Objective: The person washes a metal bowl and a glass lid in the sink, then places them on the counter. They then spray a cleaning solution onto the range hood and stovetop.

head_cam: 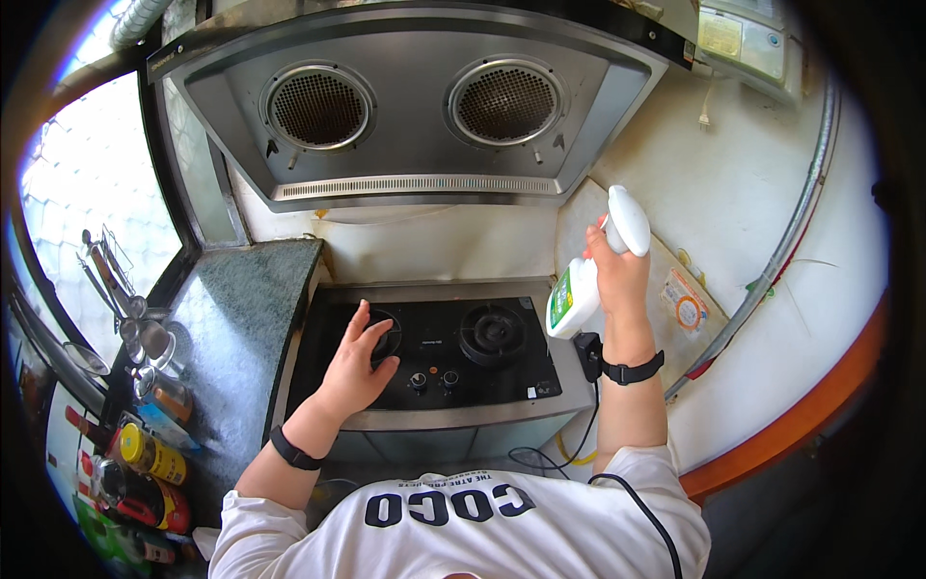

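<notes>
My right hand (621, 271) grips a white spray bottle (576, 293) by its neck, just under the white trigger head (628, 221). A green label covers part of the bottle's side. The bottle is tilted and held up to the right of the black two-burner gas hob (427, 376). Over the hob's left side, my left hand (362, 365) hovers with its fingers apart and holds nothing. It partly hides the left burner (383, 336). The right burner (493, 333) shows in full, and two control knobs (434, 380) sit at the front middle.
A steel range hood (412, 108) with two round mesh filters overhangs the hob. Jars and bottles (148, 463) crowd the left stone counter (224, 318), near hanging ladles (134, 329). A black plug adapter (589, 354) with a cable hangs by my right wrist. A metal pipe (792, 239) crosses the right wall.
</notes>
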The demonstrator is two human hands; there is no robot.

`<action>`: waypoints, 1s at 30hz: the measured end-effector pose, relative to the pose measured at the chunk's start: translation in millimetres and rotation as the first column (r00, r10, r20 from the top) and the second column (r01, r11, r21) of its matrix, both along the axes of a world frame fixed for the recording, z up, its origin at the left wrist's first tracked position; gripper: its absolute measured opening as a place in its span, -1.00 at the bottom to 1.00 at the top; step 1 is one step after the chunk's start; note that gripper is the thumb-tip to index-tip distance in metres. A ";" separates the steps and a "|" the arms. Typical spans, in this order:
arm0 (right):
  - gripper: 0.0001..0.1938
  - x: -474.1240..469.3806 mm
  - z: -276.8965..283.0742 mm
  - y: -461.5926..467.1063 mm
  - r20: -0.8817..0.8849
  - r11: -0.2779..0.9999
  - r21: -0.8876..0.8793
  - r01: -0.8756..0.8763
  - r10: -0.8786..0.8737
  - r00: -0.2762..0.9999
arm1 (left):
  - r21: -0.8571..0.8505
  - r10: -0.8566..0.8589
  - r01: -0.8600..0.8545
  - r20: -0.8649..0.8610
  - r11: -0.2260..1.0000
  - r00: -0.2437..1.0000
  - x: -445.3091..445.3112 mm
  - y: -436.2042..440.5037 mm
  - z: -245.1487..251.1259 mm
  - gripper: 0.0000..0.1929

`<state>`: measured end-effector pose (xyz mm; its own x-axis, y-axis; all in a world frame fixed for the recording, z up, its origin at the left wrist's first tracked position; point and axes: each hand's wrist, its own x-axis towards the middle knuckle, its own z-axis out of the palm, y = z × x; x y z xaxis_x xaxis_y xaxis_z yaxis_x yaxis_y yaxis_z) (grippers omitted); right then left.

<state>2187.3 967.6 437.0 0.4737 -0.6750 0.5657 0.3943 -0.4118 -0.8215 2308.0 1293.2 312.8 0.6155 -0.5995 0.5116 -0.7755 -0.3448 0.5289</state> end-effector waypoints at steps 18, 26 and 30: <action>-0.72 -56.4 107.2 -17.7 0.039 0.968 -0.093 0.231 -0.228 0.973 | -0.049 0.000 -0.001 -0.019 0.999 1.000 7.9 52.3 -8.3 -0.44; -0.73 -45.0 127.9 43.1 0.094 0.967 -0.248 -0.055 0.081 0.992 | -0.073 -0.020 0.020 -0.006 0.997 1.000 8.9 63.3 -0.6 -0.43; -0.72 -16.9 152.7 81.1 0.016 0.954 -0.252 -0.160 0.169 0.985 | -0.091 -0.043 0.044 0.006 0.995 0.999 3.9 69.8 4.9 -0.42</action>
<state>2170.4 1048.7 589.7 0.5421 -0.4251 0.7248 0.5018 -0.5281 -0.6851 2311.9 1363.0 317.7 0.5875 -0.5767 0.5677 -0.7910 -0.2614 0.5531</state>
